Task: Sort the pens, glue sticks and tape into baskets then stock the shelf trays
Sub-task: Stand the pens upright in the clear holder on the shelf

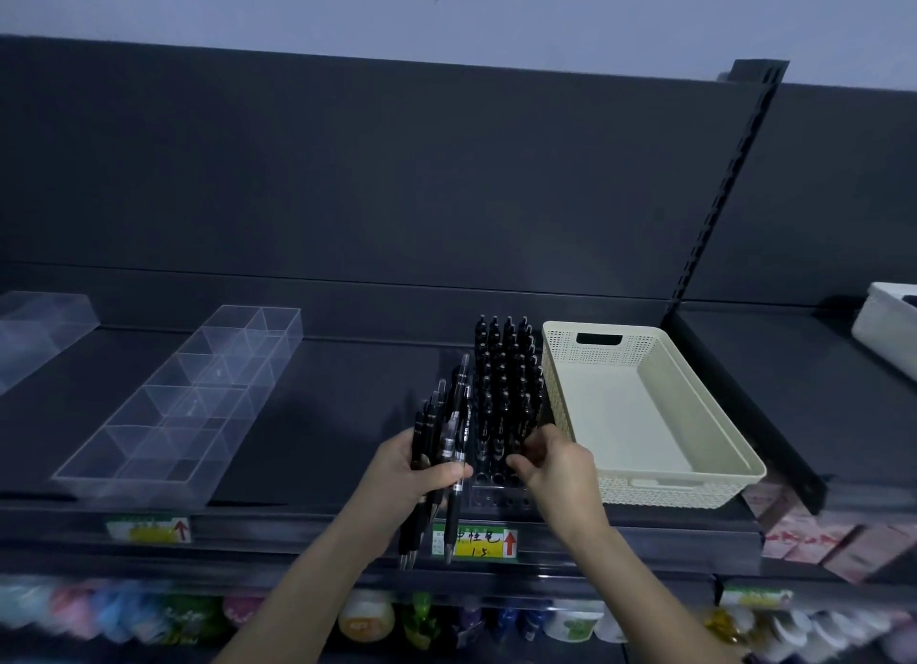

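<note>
My left hand (pixel 414 475) grips a bundle of black pens (pixel 449 430), tips down over the shelf's front edge. Right beside it stands a clear pen tray (pixel 501 497) with holes, filled toward the back with several upright black pens (pixel 506 366). My right hand (pixel 553 460) is at the tray's front right rows, fingers curled by the pens there; whether it pinches one is hidden. A cream perforated basket (pixel 645 487) sits empty just right of the tray.
A clear divided tray (pixel 198 390) lies on the dark shelf (pixel 322 415) to the left, another clear box (pixel 39 326) at far left. A white basket (pixel 888 321) sits at far right. Yellow price labels (pixel 476 542) mark the shelf edge; colourful goods fill the shelf below.
</note>
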`<move>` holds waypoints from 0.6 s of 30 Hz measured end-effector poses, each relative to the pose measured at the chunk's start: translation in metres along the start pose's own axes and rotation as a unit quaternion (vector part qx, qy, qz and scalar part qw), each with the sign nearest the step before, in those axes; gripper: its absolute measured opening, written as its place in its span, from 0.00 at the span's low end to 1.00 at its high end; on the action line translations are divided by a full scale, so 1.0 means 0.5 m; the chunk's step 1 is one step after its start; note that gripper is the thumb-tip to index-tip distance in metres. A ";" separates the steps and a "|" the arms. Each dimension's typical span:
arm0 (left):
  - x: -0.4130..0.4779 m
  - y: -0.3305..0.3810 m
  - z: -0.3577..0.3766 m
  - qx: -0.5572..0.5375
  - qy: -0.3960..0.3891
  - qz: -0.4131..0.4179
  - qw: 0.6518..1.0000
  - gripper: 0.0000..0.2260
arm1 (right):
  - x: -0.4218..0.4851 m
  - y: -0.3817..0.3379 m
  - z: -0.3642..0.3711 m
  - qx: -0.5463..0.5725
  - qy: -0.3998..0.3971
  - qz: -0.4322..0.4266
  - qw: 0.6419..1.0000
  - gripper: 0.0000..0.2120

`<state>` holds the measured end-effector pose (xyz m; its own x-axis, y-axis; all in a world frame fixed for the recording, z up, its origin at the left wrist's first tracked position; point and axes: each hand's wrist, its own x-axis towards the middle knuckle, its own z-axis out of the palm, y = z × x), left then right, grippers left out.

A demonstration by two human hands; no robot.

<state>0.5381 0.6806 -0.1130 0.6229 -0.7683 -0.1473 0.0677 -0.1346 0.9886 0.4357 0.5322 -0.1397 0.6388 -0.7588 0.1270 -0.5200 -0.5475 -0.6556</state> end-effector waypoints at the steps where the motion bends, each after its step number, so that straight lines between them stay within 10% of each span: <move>1: 0.000 0.002 -0.001 0.001 -0.002 0.001 1.000 0.10 | -0.004 -0.004 -0.007 0.019 0.012 -0.005 1.000 0.08; 11: 0.010 0.008 0.014 0.015 -0.064 0.028 0.997 0.08 | -0.039 -0.089 -0.055 0.270 -0.129 -0.016 0.954 0.16; 18: 0.010 -0.002 -0.004 0.030 -0.010 0.000 1.000 0.02 | -0.004 -0.045 -0.115 0.171 0.041 -0.016 0.984 0.09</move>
<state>0.5426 0.6783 -0.1145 0.6074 -0.7805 -0.1478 0.0203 -0.1708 0.9851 0.4138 0.5258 -0.0822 0.5960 -0.7770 0.2028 -0.2703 -0.4318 -0.8605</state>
